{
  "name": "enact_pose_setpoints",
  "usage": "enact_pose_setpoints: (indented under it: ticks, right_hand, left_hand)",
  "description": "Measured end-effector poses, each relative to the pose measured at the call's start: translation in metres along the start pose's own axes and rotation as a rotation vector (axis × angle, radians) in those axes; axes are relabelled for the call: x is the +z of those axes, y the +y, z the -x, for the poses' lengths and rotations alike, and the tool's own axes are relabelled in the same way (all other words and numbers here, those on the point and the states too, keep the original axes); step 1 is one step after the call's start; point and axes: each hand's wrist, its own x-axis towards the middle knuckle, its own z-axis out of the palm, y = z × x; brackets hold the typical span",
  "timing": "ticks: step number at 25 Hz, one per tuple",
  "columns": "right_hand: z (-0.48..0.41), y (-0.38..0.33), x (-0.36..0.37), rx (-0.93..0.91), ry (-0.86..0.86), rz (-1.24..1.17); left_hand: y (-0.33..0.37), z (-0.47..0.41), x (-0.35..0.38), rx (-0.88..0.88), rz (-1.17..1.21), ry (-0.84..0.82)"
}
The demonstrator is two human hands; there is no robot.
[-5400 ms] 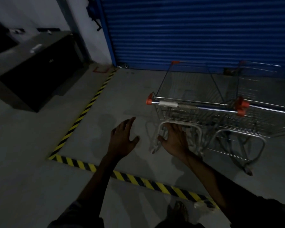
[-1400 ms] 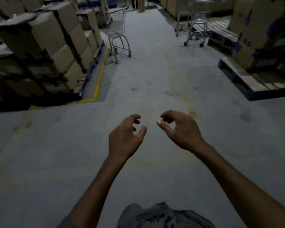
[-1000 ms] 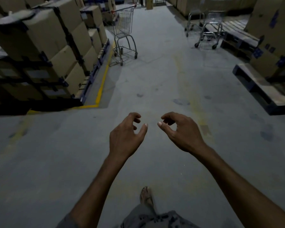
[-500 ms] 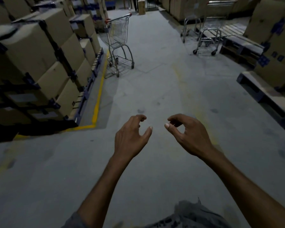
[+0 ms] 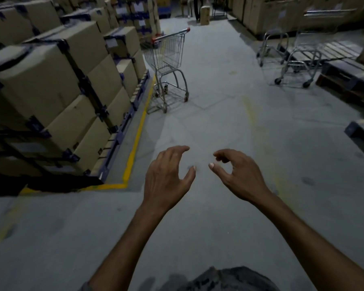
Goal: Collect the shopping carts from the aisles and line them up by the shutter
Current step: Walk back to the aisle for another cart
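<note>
Currently both hands empty: left hand [image 5: 166,177] and right hand [image 5: 239,178] half-curled, gripping nothing. Nearest cart [image 5: 168,66] sits ahead-left, tight beside stacked boxes [image 5: 57,80]; two more carts [image 5: 298,57] far right by pallet [image 5: 349,78]. Risk: wheels snagging the rack edge [image 5: 135,101] on pull-out.

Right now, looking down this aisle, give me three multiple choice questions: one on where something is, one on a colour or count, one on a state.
1. Where does the nearest shopping cart stand?
A. beside the stacked boxes on the left
B. on the pallet at right
C. against a shutter

2. What colour are the ends of that cart's handle?
A. blue
B. red
C. green

3. What are the two hands doing?
A. pushing a cart
B. carrying a box
C. holding nothing

Answers:
1 A, it sits by the yellow floor line next to the cardboard boxes.
2 B, red caps show at both ends of the handle.
3 C, the left hand and right hand hang open over bare floor.
</note>
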Motion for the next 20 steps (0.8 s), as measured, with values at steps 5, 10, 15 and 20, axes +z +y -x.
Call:
enact_pose_setpoints:
  ticks: [5,10,15,20]
  right_hand:
    - [-0.123,0.031,0.029,-0.044,-0.034,0.031]
    - [-0.255,0.061,0.076,-0.096,-0.046,0.123]
    - [-0.386,0.084,0.117,-0.075,-0.029,0.186]
    - [-0.504,0.111,0.142,-0.023,0.039,0.126]
  left_hand:
    - [-0.046,-0.097,0.043,-0.016,-0.037,-0.024]
    - [-0.115,-0.202,0.104,0.006,-0.027,-0.059]
    - [-0.192,-0.325,0.155,-0.001,0.007,-0.070]
    - [-0.256,-0.450,0.200,-0.046,0.031,-0.121]
